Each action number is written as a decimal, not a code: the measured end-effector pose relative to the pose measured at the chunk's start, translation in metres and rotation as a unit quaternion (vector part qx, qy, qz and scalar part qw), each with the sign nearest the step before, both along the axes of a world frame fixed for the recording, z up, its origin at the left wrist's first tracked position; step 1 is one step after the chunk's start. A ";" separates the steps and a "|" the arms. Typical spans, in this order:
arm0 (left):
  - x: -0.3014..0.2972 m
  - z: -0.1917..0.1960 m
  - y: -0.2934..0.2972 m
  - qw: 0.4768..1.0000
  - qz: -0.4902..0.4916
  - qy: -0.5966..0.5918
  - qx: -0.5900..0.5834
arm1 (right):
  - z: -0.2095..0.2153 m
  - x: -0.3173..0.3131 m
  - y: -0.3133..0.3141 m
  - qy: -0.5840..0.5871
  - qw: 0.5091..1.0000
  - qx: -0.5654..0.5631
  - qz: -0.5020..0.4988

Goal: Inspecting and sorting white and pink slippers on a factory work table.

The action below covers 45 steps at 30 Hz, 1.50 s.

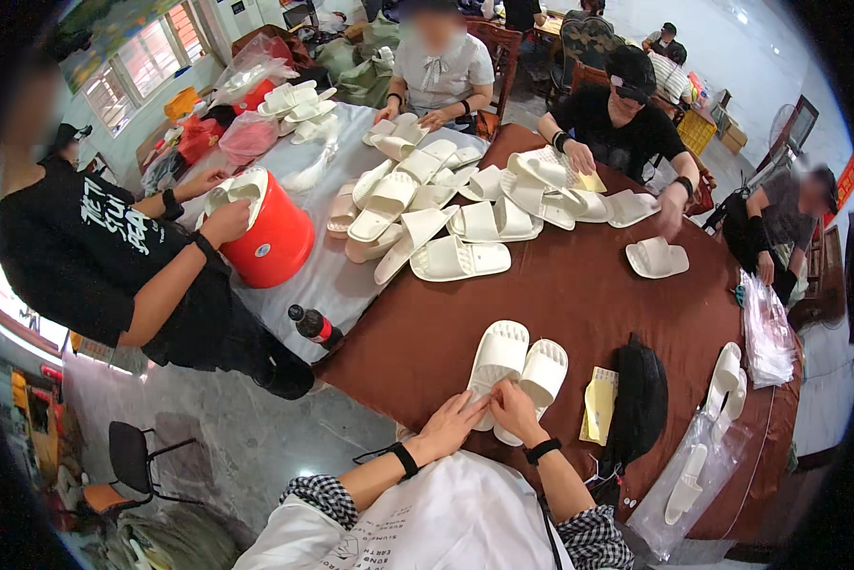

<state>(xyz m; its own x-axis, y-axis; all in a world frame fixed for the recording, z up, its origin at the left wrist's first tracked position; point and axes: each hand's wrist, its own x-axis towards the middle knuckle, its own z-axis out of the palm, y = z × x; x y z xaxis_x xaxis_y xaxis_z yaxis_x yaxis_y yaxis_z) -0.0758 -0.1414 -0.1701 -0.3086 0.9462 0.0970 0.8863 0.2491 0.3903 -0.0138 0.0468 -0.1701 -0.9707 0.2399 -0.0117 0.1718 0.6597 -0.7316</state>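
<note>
On the brown cloth right in front of me lies a pair of white slippers: the left slipper [501, 350] and the right slipper [545, 372], toes pointing away. My left hand [446, 429] rests with fingers stretched out along the heel of the left slipper. Its fingertips meet those of my right hand [515, 410], which is closed over the inner sole. Whatever the right fingers pinch is hidden beneath them. Just right of the pair is a yellow sticker sheet [599, 407], beside a black pouch [638, 404].
A heap of white slippers [436, 199] spreads across the far table. One single slipper [657, 257] lies apart. At left, a person handles slippers in a red bucket [273, 242], near a dark bottle [315, 326]. Bagged slippers [685, 484] lie at right; other people sit opposite.
</note>
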 end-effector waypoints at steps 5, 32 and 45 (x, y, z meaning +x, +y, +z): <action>-0.001 0.009 0.001 1.000 -0.007 -0.005 0.009 | 0.002 -0.001 0.000 -0.026 0.999 0.013 -0.020; 0.012 -0.062 0.008 0.998 0.022 0.013 0.053 | -0.020 0.011 0.003 0.041 0.997 0.058 0.010; 0.001 -0.035 0.000 0.990 -0.016 0.061 0.122 | 0.022 0.010 -0.008 -0.070 0.990 0.118 0.028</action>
<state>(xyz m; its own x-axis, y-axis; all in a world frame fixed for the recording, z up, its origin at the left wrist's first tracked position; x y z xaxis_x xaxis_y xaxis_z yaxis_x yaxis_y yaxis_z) -0.0751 -0.1415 -0.2048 -0.2510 0.8989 0.3592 0.9366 0.1318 0.3248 -0.0034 0.0386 -0.1478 -0.9755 0.1975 -0.0970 0.2186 0.8207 -0.5279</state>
